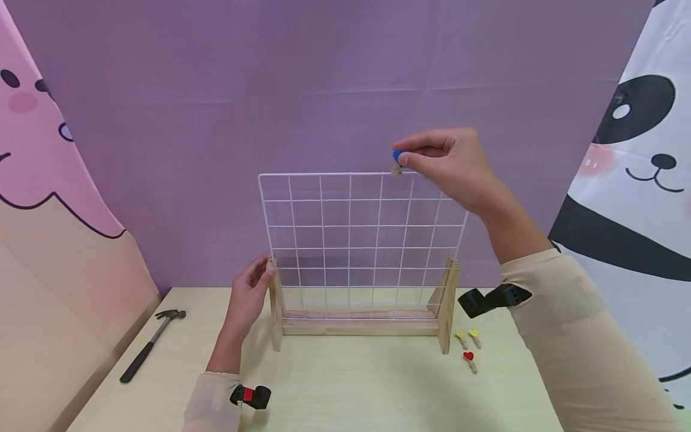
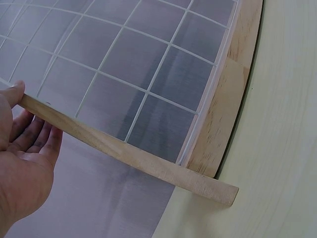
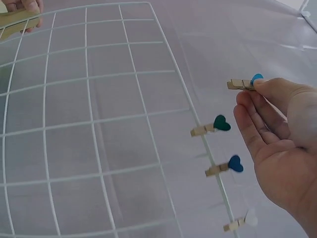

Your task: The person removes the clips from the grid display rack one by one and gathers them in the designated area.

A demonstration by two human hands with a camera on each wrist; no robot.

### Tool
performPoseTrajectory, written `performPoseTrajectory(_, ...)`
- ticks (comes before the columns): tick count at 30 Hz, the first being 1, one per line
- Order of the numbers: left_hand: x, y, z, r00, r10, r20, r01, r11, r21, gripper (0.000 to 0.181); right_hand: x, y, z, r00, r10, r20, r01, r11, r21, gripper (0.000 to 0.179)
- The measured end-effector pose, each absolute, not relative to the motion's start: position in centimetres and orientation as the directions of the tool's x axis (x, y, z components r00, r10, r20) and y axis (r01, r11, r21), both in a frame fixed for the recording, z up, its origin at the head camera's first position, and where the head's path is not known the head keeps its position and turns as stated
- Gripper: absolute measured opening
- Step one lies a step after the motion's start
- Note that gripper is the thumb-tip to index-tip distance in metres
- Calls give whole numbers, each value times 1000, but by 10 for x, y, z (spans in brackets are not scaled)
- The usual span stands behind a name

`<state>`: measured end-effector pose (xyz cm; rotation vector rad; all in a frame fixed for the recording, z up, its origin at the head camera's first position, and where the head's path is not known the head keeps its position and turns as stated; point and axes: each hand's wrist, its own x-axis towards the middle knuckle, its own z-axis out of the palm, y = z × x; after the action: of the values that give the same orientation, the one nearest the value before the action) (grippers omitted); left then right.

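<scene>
My right hand (image 1: 459, 165) pinches a small wooden clothespin (image 3: 240, 85) with a blue heart between thumb and fingers, close to the top wire of a white wire grid (image 1: 349, 225). In the right wrist view its wooden tip points toward that wire, with a gap between. Three clothespins sit clipped along the wire: one with a green heart (image 3: 222, 123), one with a dark blue heart (image 3: 235, 163), one with a white heart (image 3: 251, 218). The grid stands upright in a wooden stand (image 1: 361, 328). My left hand (image 1: 247, 297) grips the top of the stand's left leg.
On the table (image 1: 335, 384), right of the stand, lie two clothespins with yellow hearts (image 1: 460, 336) and one with a red heart (image 1: 468, 356). A claw hammer (image 1: 142, 361) lies at the left. A purple cloth (image 1: 216, 120) hangs behind.
</scene>
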<state>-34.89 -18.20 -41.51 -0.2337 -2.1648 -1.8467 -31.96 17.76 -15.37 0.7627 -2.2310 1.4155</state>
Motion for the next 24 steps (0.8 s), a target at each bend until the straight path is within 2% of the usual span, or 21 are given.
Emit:
performPoseTrajectory(11, -347, -182, -415, -946, -61, 317, 304, 167, 938, 47, -316, 196, -167, -788, -220, 575, -615, 310, -725, 23)
performPoseTrajectory(24, -348, -183, -415, -944, -58, 325, 313, 158, 937, 47, -307, 226, -192, -793, -224, 567, -600, 451, -660, 26)
